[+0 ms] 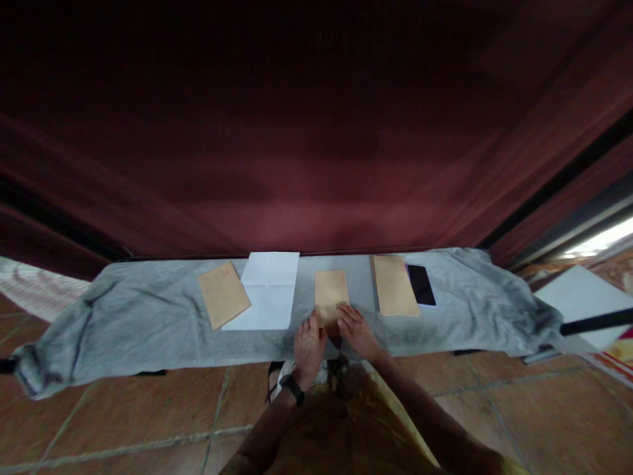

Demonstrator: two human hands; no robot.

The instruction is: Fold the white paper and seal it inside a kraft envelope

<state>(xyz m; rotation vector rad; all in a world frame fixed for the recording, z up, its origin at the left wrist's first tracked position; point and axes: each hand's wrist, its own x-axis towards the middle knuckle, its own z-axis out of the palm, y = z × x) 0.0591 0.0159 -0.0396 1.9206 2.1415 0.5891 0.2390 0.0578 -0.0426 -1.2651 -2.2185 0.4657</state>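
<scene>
A brown paper envelope (331,285) lies upright in front of me on the grey cloth, with small red marks near its far right corner. My left hand (308,343) grips its near left edge, fingers curled and pressed against the paper. At the near right edge, my right hand (357,331) holds the envelope with its fingers together over the top; the thumb is hard to see. The envelope's near end is partly hidden between both hands. Left of it lies a white sheet (270,307) with a crease across it.
Another brown envelope or small stack (224,295) overlaps the white sheet's left side. On the right sits a stack of brown envelopes (395,287) beside a dark phone (421,285). Grey cloth (148,316) covers the narrow surface. A dark red panel (316,165) rises behind it.
</scene>
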